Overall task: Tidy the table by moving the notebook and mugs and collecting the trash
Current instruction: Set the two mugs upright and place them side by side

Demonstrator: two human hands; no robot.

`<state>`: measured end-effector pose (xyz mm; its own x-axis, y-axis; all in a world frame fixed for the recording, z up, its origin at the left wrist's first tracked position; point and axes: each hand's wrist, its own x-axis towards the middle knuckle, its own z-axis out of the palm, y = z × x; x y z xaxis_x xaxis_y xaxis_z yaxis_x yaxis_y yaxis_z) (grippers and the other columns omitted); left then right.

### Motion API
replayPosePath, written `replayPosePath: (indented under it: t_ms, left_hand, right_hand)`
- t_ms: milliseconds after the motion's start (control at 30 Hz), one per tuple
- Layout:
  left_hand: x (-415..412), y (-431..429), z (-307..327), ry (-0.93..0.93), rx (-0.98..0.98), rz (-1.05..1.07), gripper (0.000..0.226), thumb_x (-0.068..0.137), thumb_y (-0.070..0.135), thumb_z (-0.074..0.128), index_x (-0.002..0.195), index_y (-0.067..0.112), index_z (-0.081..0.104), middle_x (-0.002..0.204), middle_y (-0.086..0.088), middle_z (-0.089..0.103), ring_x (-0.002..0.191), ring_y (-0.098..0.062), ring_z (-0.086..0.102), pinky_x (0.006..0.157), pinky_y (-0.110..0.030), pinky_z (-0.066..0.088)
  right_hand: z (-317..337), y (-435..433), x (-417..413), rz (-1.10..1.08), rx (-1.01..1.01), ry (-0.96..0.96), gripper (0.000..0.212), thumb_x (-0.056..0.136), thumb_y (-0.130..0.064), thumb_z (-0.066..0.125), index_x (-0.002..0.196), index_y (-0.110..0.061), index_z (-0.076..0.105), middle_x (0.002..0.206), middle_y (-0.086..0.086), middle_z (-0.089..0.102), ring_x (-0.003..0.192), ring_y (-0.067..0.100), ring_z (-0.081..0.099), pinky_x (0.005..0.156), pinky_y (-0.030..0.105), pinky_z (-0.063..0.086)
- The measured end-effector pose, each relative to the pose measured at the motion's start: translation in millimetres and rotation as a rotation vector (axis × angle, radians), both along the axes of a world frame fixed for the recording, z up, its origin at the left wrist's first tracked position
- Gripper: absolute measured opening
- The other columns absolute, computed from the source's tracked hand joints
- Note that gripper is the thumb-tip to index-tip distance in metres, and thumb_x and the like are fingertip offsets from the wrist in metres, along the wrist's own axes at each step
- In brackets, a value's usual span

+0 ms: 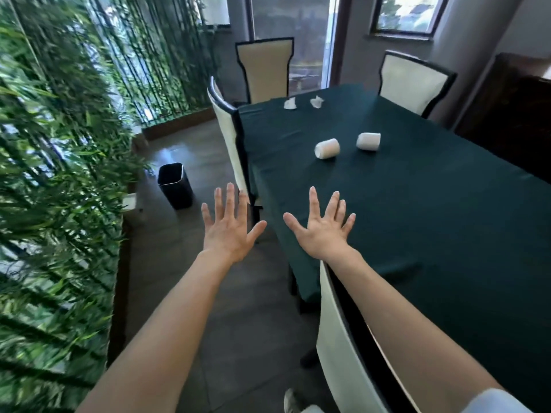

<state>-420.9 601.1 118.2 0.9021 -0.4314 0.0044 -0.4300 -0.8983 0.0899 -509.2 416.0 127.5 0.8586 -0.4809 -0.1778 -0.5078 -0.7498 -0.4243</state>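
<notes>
Two white mugs lie on their sides on the dark green tablecloth: one mug nearer the left edge, the other mug to its right. Two crumpled white paper scraps, one and another, rest at the table's far end. My left hand is open with fingers spread, held over the floor beside the table. My right hand is open too, fingers spread above the table's near left edge. Both hands hold nothing. No notebook is in view.
A black waste bin stands on the floor left of the table. Cream chairs with dark frames ring the table: one at the left side, one under my right arm, two at the far end. Bamboo plants line the left.
</notes>
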Motion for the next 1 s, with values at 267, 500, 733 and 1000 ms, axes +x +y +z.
replayPosePath:
  t_ms: [267,500,733,1000]
  left_hand:
    - [52,-33,-4,0.023,0.033,0.025,0.093,0.1,0.073,0.022,0.166,0.018,-0.014,0.173,-0.006,-0.028,0.16,-0.031,-0.024,0.128,-0.061,-0.008]
    - [117,-46,-12,0.045,0.009,-0.033,0.093,0.101,0.072,0.024,0.166,0.017,-0.013,0.174,-0.007,-0.026,0.16,-0.03,-0.024,0.127,-0.062,-0.008]
    - [216,-49,-26,0.065,0.001,-0.123,0.092,0.1,0.072,0.022,0.166,0.016,-0.01,0.175,-0.009,-0.021,0.161,-0.033,-0.019,0.127,-0.062,-0.005]
    - [328,-55,-19,0.089,-0.043,-0.245,0.089,0.101,0.07,0.02,0.166,0.017,-0.01,0.176,-0.007,-0.016,0.162,-0.031,-0.014,0.13,-0.058,-0.003]
  right_hand:
    - [-13,-28,71,0.029,0.109,0.071,0.094,0.09,-0.085,0.022,0.16,-0.04,-0.021,0.17,0.02,-0.024,0.158,0.037,-0.022,0.124,0.061,-0.015]
    - [-28,-31,128,-0.012,0.136,0.134,0.094,0.09,-0.084,0.022,0.16,-0.039,-0.023,0.17,0.02,-0.023,0.158,0.036,-0.021,0.124,0.06,-0.014]
    - [-30,-26,213,-0.105,0.146,0.113,0.095,0.091,-0.084,0.026,0.161,-0.039,-0.018,0.171,0.02,-0.02,0.159,0.035,-0.019,0.125,0.059,-0.013]
    - [-20,-19,300,-0.259,0.154,0.064,0.092,0.092,-0.081,0.028,0.162,-0.038,-0.014,0.172,0.02,-0.015,0.159,0.035,-0.015,0.126,0.058,-0.01]
